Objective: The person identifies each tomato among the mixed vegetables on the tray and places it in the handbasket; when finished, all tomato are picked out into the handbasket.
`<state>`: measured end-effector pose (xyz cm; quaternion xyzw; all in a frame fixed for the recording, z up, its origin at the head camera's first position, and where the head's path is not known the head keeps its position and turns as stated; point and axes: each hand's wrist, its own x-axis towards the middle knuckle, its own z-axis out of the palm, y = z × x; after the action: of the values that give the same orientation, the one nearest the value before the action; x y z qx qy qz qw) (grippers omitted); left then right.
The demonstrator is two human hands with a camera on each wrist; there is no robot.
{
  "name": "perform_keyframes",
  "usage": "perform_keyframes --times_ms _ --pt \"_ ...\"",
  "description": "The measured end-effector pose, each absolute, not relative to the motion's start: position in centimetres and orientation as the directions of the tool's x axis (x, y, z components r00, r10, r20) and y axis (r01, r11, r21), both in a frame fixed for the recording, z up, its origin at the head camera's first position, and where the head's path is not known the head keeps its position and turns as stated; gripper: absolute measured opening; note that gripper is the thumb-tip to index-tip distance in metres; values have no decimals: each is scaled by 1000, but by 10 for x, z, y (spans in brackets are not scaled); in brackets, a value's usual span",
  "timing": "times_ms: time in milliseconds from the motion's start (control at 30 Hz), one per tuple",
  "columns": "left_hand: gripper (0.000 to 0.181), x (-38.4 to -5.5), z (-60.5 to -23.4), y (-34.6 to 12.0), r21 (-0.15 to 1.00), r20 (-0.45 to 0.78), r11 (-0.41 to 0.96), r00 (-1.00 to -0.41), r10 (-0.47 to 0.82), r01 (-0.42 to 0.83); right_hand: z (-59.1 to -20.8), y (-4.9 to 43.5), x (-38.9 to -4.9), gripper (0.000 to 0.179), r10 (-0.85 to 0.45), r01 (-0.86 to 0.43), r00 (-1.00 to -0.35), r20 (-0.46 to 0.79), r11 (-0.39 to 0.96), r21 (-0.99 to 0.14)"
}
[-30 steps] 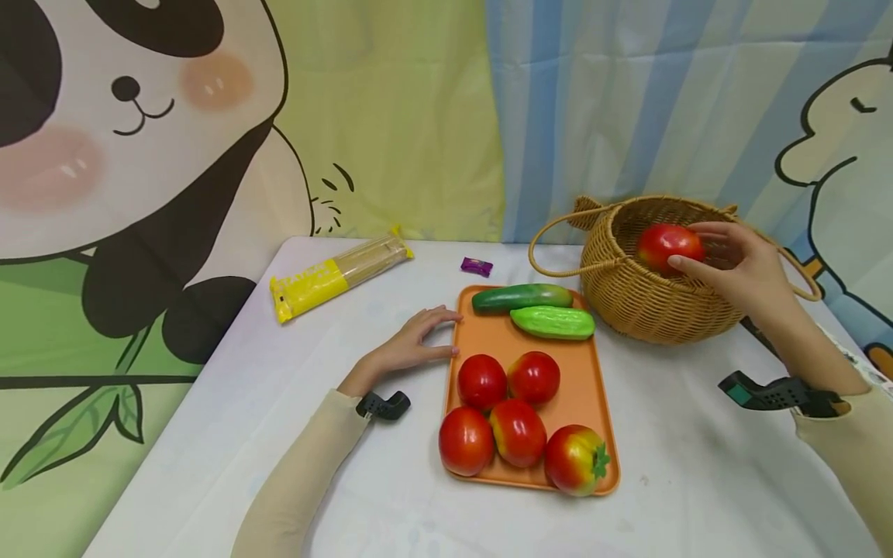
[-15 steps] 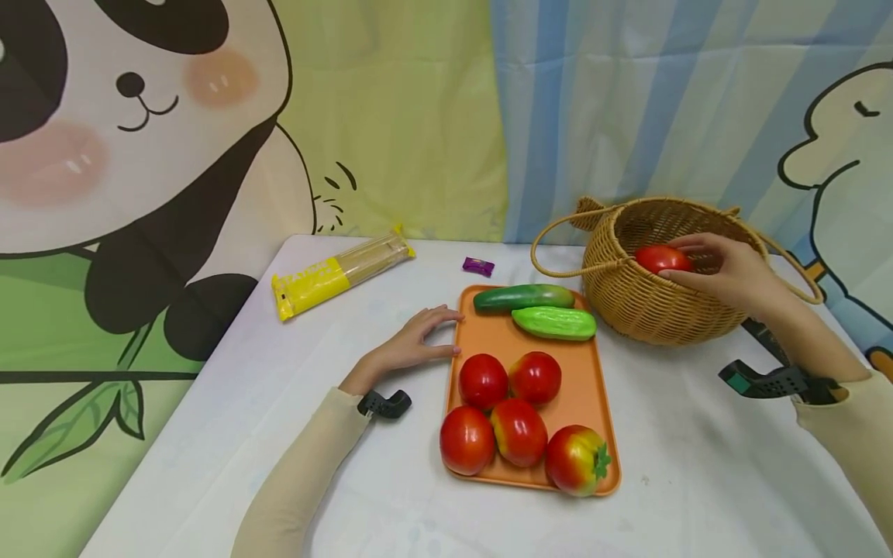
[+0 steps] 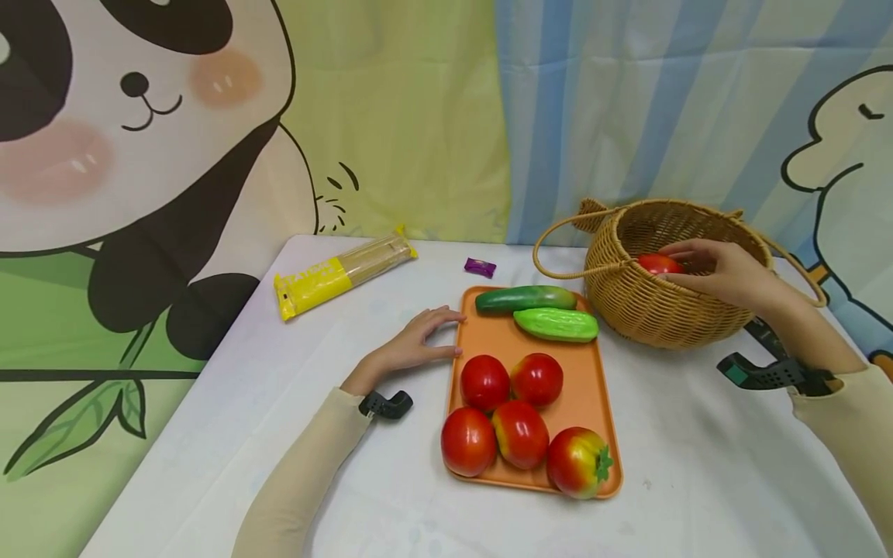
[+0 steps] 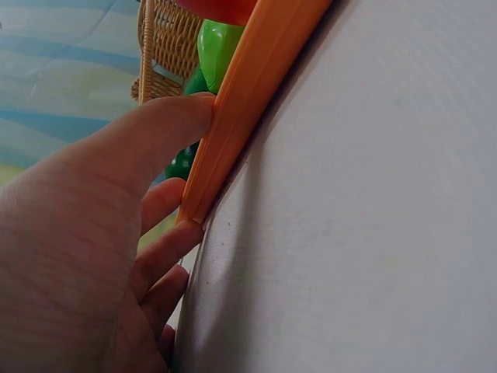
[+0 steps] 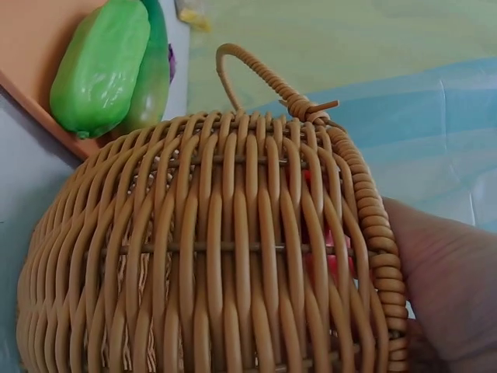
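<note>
My right hand (image 3: 732,273) reaches over the rim of a wicker basket (image 3: 666,314) and holds a red tomato (image 3: 657,263) just inside it, thumb on the near side. In the right wrist view, the basket's weave (image 5: 221,249) hides most of that tomato, and only red patches show through. My left hand (image 3: 410,343) touches the left edge of an orange tray (image 3: 575,380) with thumb and fingertips, fingers loosely extended. The left wrist view shows those fingertips against the tray's side wall (image 4: 241,101). Several tomatoes (image 3: 520,434) lie on the tray's near half.
A dark green cucumber (image 3: 525,299) and a light green, ridged cucumber-like vegetable (image 3: 556,324) lie at the tray's far end. Behind it is a small purple wrapped candy (image 3: 480,267). A yellow noodle packet (image 3: 345,275) lies farther left. The basket's handle (image 3: 551,271) hangs out towards the tray.
My right hand has lowered the tomato from above the basket's rim to inside it, so less of it shows. The left hand has stayed at the tray's edge.
</note>
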<state>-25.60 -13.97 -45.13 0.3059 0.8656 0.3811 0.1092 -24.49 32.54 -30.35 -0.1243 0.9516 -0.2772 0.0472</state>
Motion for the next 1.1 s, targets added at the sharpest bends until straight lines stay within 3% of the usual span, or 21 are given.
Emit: perform_keyframes --times_ms 633,1100 --pt "58 -255 -450 -139 727 30 532 -795 605 433 -314 328 -233 37 -238 -288 -957 164 751 -595" --pt "59 -255 -450 -139 727 45 523 -791 610 445 -316 320 -226 37 -114 -241 -967 226 684 -688"
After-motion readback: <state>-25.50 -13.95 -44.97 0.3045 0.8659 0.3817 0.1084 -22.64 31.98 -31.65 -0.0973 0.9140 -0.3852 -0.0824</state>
